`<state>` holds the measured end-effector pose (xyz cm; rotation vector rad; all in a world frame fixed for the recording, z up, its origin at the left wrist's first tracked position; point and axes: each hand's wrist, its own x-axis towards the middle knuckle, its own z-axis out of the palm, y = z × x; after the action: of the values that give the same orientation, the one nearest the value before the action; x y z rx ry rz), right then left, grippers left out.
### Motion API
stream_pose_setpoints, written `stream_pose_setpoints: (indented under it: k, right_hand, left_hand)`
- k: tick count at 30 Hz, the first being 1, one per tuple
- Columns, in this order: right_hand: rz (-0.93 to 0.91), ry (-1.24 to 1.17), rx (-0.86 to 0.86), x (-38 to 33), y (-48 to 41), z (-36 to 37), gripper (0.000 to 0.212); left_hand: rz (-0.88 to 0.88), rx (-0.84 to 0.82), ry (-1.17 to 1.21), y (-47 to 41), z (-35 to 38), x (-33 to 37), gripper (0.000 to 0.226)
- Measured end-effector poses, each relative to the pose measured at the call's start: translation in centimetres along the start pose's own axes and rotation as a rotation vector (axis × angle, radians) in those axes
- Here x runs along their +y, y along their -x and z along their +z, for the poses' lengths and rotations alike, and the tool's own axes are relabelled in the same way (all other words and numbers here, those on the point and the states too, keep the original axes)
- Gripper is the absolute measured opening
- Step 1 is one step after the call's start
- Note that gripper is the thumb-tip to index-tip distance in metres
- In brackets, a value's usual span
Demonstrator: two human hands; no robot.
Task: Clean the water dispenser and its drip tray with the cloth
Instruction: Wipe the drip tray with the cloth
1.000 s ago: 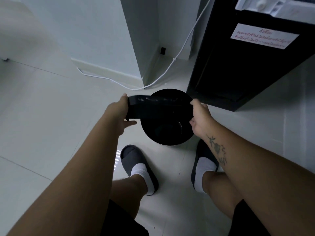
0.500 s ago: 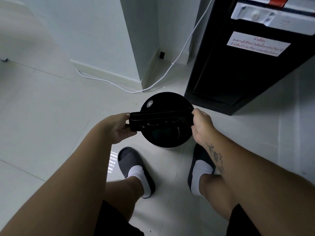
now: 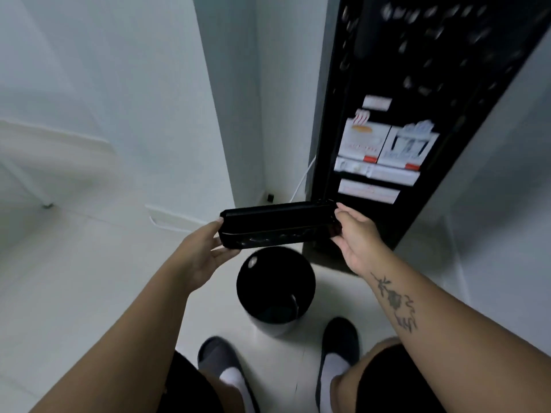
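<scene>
The black drip tray (image 3: pixel 278 226) is a long shallow box held level in the air, in front of the tall black water dispenser (image 3: pixel 417 84). My left hand (image 3: pixel 205 248) grips its left end, thumb on top and fingers underneath. At the tray's right end, next to the dispenser's lower front, my right hand (image 3: pixel 354 236) grips it. The dispenser carries white labels and tap levers, blurred by motion. No cloth is in view.
A round black bin (image 3: pixel 275 286) stands on the pale tiled floor below the tray, just ahead of my two slippered feet. A white cable (image 3: pixel 304 180) runs down the corner left of the dispenser. White walls stand left and behind.
Both hands have lifted the tray up from over the bin's mouth and toward the dispenser front. The camera has tilted up, showing more of the dispenser.
</scene>
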<state>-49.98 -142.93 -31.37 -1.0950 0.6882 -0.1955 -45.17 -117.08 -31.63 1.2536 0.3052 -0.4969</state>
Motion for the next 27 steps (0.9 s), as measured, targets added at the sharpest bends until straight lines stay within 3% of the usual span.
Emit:
stream_pose_setpoints:
  k: [7,14,16,19,23,25,27]
  right_hand:
    - [-0.233,-0.028,-0.086,-14.1,5.5,2.7,0.032]
    - [-0.402,0.054,-0.174,-27.9,7.8,6.4,0.021]
    - [-0.509,0.214,-0.137,-31.1,7.2,7.8,0.016]
    - [-0.816,0.525,0.001,-35.1,5.7,9.8,0.018]
    - [-1.282,1.298,0.287,-39.9,2.1,12.0,0.023]
    - [-1.323,1.634,0.399,-41.3,0.3,13.3,0.029]
    - [-1.241,1.763,0.454,-42.4,-1.5,14.2,0.029]
  left_hand:
    - [0.216,-0.15,0.068,7.2,6.4,11.8,0.027]
    - [0.477,-0.159,0.062,10.0,12.1,23.4,0.025]
    - [0.541,-0.155,0.095,9.8,13.0,25.7,0.026]
    - [0.6,-0.142,0.171,8.6,12.8,27.5,0.029]
    - [0.595,-0.088,0.178,5.9,11.5,28.4,0.027]
    - [0.576,-0.056,0.186,4.7,11.1,28.5,0.022]
    - [0.559,-0.035,0.193,3.6,10.9,28.7,0.021]
